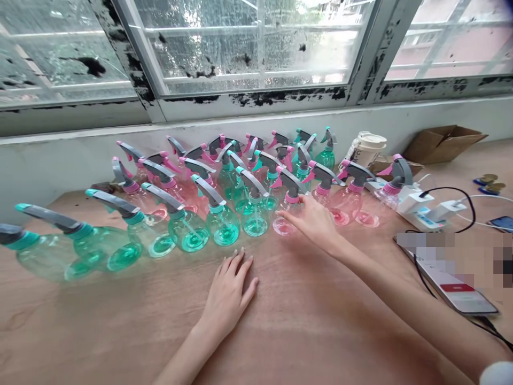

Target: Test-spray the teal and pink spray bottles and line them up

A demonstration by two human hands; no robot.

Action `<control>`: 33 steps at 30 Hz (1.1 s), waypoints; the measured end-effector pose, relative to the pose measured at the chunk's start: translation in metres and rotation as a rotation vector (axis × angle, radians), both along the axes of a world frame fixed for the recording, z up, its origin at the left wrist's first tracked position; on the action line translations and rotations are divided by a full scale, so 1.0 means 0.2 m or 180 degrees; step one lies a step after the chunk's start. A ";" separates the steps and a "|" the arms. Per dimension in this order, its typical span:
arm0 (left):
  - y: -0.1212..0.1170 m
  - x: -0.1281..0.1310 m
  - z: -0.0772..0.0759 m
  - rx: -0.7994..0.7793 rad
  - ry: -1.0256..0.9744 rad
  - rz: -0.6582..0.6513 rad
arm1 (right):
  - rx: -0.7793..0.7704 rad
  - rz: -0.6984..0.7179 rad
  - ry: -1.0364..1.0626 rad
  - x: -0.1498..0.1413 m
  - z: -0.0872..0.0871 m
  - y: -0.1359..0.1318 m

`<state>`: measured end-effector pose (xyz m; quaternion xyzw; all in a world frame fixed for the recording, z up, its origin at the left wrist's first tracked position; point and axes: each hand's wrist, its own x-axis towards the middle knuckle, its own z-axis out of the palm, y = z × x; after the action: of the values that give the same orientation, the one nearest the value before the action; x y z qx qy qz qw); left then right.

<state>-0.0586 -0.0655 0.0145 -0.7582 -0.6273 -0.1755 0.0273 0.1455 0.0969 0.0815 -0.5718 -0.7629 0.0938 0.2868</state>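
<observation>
My left hand lies palm down on the wooden table, its fingers spread and nothing in it. A pink spray bottle with a grey and pink trigger head stands in the front row. Around its upper body is my right hand, the thumb across the front and a finger by the neck; the other fingers are partly hidden. To its left stands a green spray bottle, with another green spray bottle beside that one. A further pink spray bottle is just right of my right hand.
Several more green and pink spray bottles crowd behind, up to the wall under the window. At the right are a lidded cup, an open cardboard box, a power strip with chargers and cables, and a phone.
</observation>
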 end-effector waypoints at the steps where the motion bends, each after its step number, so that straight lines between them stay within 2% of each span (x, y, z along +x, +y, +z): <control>1: 0.00 0.00 0.00 0.0000 0.0000 0.0000 | -0.0030 -0.0024 -0.0078 0.02 0.00 -0.03; 4: 0.00 0.00 0.00 0.0027 0.0003 0.0002 | -0.0072 0.0033 -0.0304 0.12 0.03 -0.16; 6: 0.00 0.00 0.00 0.0034 0.0014 -0.0006 | -0.0004 0.0252 -0.0333 0.21 0.07 -0.25; 9: 0.01 0.00 0.00 0.0046 0.0023 -0.0027 | 0.0104 0.0641 -0.0163 0.33 0.13 -0.35; 11: 0.01 0.00 0.00 0.0057 0.0024 -0.0031 | 0.0171 0.0839 0.0098 0.38 0.15 -0.37; 16: 0.02 0.00 0.01 0.0017 0.0044 0.0015 | -0.0036 0.1428 0.0857 0.41 0.13 -0.31; 19: 0.02 0.01 0.01 -0.0014 0.0082 0.0004 | -0.0573 0.1904 0.1421 0.36 0.09 -0.27; 21: 0.01 0.01 0.01 -0.0011 0.0109 -0.0002 | -0.0807 0.2061 0.1671 0.33 0.08 -0.25; 27: 0.01 0.01 0.02 0.0028 0.0057 0.0014 | -0.0216 0.2132 0.1748 0.26 0.08 -0.22; 33: 0.01 0.04 0.02 0.0062 0.0056 0.0066 | -0.0332 0.1920 0.1683 0.24 0.09 -0.16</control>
<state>-0.0508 -0.0636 0.0193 -0.7529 -0.6331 -0.1747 0.0421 0.1940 0.0644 0.0988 -0.2922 -0.7906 0.3562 0.4034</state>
